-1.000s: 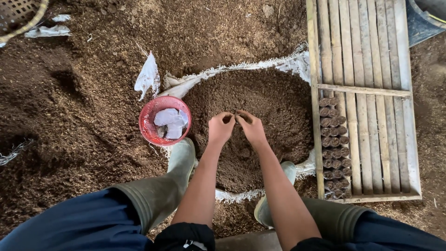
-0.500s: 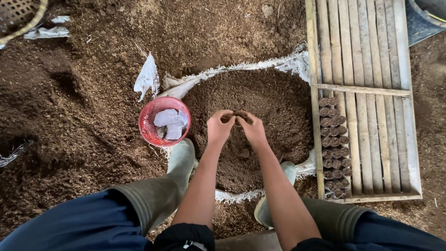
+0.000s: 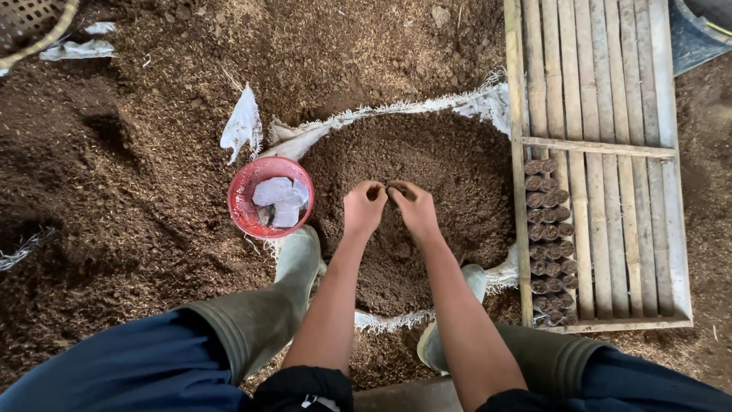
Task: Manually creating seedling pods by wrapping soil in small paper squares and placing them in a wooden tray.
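Two bare hands meet over one mound of dark soil (image 3: 427, 175) heaped on a frayed white sack (image 3: 473, 103) at the centre of the view. The left hand (image 3: 363, 210) and the right hand (image 3: 415, 209) touch at the fingertips, fingers curled together around a small dark thing pinched between them (too small to tell what it is). At 9 o'clock from the hands, just beside the mound, stands one red plastic bowl (image 3: 242, 200) holding crumpled pale plastic pieces (image 3: 280, 200). At 3 o'clock lies one slatted bamboo tray (image 3: 610, 152); along its left edge sit small soil-filled pots (image 3: 550, 236) packed in roughly two columns, too tightly to count exactly. Two grey-green rubber boots (image 3: 293, 267) stand at 6 o'clock, flanking the forearms. One torn white scrap (image 3: 244, 122) lies at 10 o'clock on the soil-covered floor (image 3: 137, 191), and one woven basket (image 3: 30, 27) shows at the far 10 o'clock corner.
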